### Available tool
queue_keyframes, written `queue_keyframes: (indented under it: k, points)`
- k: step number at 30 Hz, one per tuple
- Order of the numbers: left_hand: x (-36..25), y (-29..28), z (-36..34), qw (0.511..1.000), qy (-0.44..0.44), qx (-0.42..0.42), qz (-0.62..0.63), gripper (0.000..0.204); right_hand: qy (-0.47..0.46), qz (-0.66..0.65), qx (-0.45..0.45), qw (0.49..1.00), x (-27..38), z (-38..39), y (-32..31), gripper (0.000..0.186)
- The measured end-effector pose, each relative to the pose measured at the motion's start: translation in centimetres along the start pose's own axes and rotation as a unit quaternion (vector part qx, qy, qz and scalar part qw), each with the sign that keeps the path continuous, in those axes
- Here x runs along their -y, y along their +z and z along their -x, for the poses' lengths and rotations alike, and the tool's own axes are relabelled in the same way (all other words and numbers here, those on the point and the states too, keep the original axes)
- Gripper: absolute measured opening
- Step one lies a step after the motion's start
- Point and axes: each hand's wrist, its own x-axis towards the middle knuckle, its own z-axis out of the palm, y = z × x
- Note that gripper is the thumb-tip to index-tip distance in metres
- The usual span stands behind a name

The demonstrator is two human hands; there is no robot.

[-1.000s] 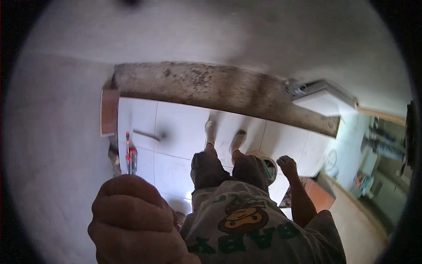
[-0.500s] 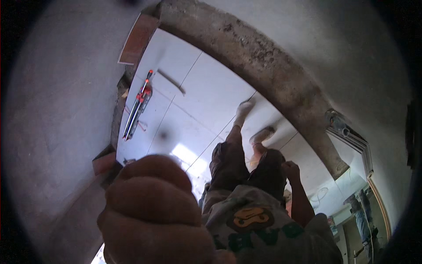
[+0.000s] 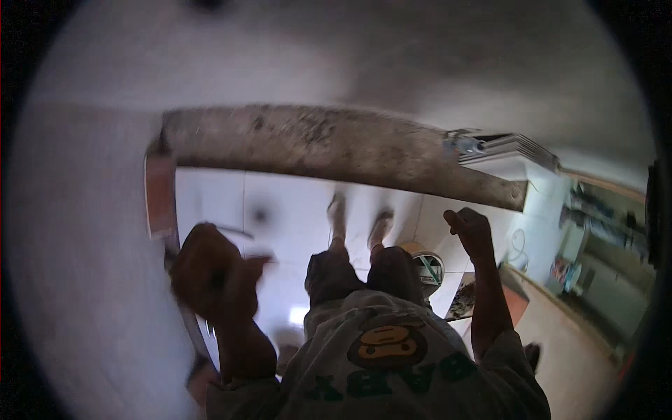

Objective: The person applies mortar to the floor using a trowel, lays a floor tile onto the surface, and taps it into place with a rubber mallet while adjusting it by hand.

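My left hand [image 3: 210, 274] is blurred by motion at the lower left, beside the grey wall [image 3: 77, 280]. Its fingers look curled, and I cannot tell whether it holds anything. My right hand [image 3: 470, 229] is raised at the right with its fingers curled into a loose fist, and nothing shows in it. It hangs just below the rough concrete ledge [image 3: 336, 143]. Between the hands I see my pale printed shirt [image 3: 378, 357], my dark shorts and my two feet [image 3: 358, 218] on the white tiled floor [image 3: 210, 199].
A reddish-brown strip [image 3: 159, 196] runs down the wall edge at the left. A round bucket [image 3: 428, 266] stands by my right leg, with a dark flat piece [image 3: 463, 297] beside it. Pale stacked panels [image 3: 507, 147] lie at the ledge's right end. A cluttered room lies at the far right.
My left hand has dropped away from the camera and now looks smaller and blurred. The view has swung back, so the ledge lies nearly level. My right hand has risen.
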Motion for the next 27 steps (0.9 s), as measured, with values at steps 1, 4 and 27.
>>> queue_keyframes:
  k: [1, 4, 27]
  points:
    - [0.6, 1.9, -0.4, 0.985, -0.172, 0.028, -0.011, 0.032, -0.053, -0.046, -0.035, 0.997, 1.3, 1.5, -1.9, 0.035]
    - [7.6, 6.7, 0.9, 0.947, -0.293, 0.119, -0.055, 0.044, -0.226, -0.058, -0.121, 0.965, 9.2, 7.8, -9.3, 0.026]
    - [30.5, 18.9, 8.2, 0.73, 0.023, 0.595, -0.336, 0.023, -0.223, -0.073, -0.383, 0.894, 3.9, 20.5, -18.6, 0.019]
